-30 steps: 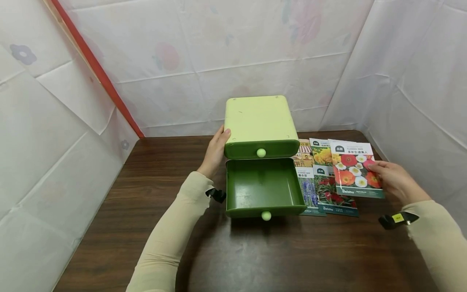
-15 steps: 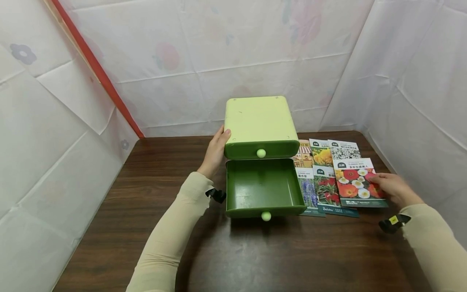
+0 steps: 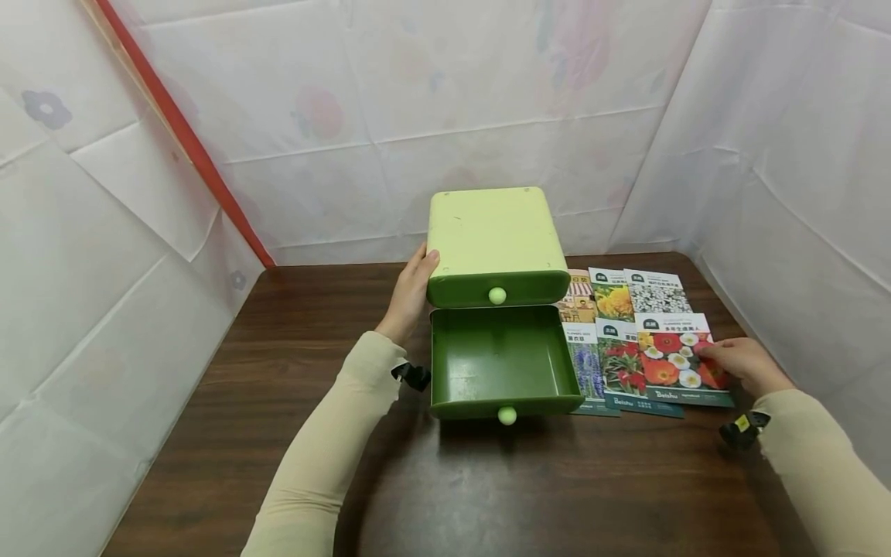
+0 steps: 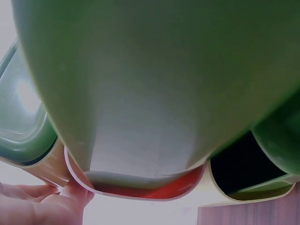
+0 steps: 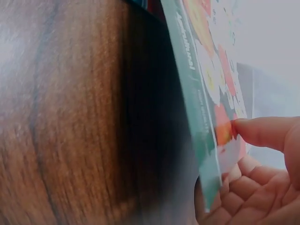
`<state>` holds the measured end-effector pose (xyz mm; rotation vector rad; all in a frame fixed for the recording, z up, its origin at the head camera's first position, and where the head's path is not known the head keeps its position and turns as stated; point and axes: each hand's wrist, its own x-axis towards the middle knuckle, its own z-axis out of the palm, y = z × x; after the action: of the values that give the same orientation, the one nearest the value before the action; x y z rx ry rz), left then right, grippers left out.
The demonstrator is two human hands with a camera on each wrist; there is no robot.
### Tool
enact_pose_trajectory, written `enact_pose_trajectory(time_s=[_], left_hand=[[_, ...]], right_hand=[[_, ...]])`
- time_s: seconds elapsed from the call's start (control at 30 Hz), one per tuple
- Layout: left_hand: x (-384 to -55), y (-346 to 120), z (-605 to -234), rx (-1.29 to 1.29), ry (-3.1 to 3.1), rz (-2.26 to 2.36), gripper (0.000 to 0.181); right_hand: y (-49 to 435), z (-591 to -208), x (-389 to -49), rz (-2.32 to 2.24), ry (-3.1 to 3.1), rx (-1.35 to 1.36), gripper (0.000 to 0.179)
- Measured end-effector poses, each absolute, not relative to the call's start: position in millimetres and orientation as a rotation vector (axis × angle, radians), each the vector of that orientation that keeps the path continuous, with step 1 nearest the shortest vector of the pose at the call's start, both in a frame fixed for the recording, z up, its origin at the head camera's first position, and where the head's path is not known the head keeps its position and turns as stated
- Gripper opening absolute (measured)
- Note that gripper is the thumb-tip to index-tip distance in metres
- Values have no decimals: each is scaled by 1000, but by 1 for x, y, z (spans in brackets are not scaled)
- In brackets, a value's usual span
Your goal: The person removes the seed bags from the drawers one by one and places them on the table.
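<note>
In the head view, a pale-green drawer cabinet (image 3: pixel 497 232) stands in the middle of the table with one dark-green drawer (image 3: pixel 504 356) pulled out; nothing shows inside that drawer. My left hand (image 3: pixel 409 294) presses against the cabinet's left side, thumb near the front edge. With thumb and curled fingers, my right hand (image 3: pixel 748 365) pinches the right edge of a poppy seed packet (image 3: pixel 674 360). The packet overlaps a red-flower seed packet (image 3: pixel 623 363). From the right wrist, the held packet (image 5: pixel 206 70) looks raised off the table at its near edge.
More seed packets lie right of the cabinet: yellow flowers (image 3: pixel 612 298), white flowers (image 3: pixel 657 292), purple flowers (image 3: pixel 588 367) and a shop picture (image 3: pixel 576 298). The cabinet partly hides some. Pale sheets (image 3: pixel 348 155) surround the dark wooden table (image 3: pixel 292 387).
My right hand has brought the poppy packet down and toward me, uncovering the white-flower packet, then slightly left over the red-flower one. The left hand and cabinet stay put.
</note>
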<state>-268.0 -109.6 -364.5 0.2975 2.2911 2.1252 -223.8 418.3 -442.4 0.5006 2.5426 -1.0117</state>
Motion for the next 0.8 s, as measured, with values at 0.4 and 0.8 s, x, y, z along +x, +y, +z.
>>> enact_pose_trajectory(time_s=[0.4,0.8], left_hand=[[-270,-110,-363,281,2266,2124,63],[-269,-110,-365,330,2260,2153,65]], right_hand=[[409,-443,-219,-975,2599,528,40],[408,-444,-218,-835,2675,531,41]])
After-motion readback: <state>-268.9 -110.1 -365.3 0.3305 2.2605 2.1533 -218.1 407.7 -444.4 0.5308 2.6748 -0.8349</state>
